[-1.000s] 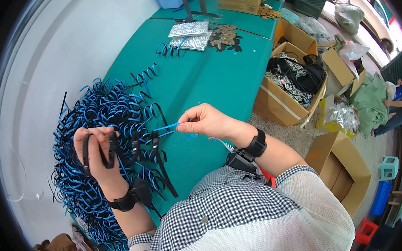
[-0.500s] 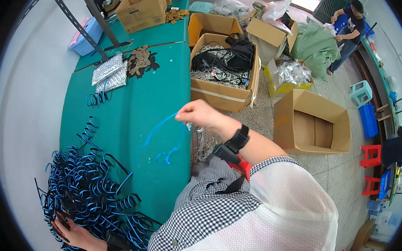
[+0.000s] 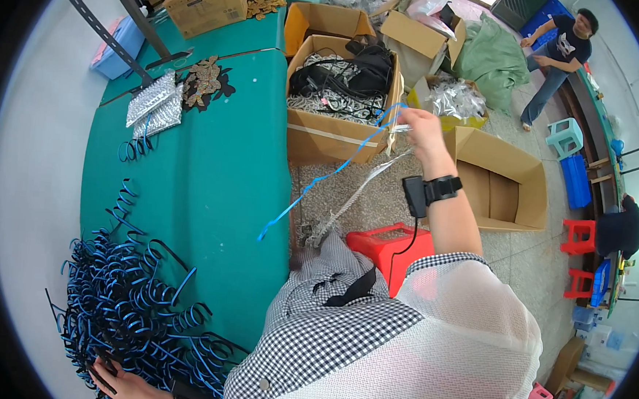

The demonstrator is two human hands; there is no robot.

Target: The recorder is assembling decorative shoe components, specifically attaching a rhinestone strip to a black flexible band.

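My right hand point(image 3: 417, 127) is stretched out to the right over the floor, pinching the end of a long blue strip point(image 3: 328, 172) together with a clear plastic strip point(image 3: 349, 198); both hang back toward the table edge. My left hand point(image 3: 119, 381) rests at the bottom left on a pile of curled blue-and-black strips point(image 3: 133, 309) and grips a black piece there. The pile lies on the green table point(image 3: 211, 171).
An open cardboard box of black-and-white cords point(image 3: 341, 91) stands beside the table. An empty cardboard box point(image 3: 499, 185), a red stool point(image 3: 386, 247), foil packets point(image 3: 153, 101), brown pieces point(image 3: 204, 81) and a person point(image 3: 559, 53) at the back right are nearby.
My right hand has swung farther right and away from the table, drawing the blue strip out of the pile. My left hand stays low on the pile. The view has turned rightward.
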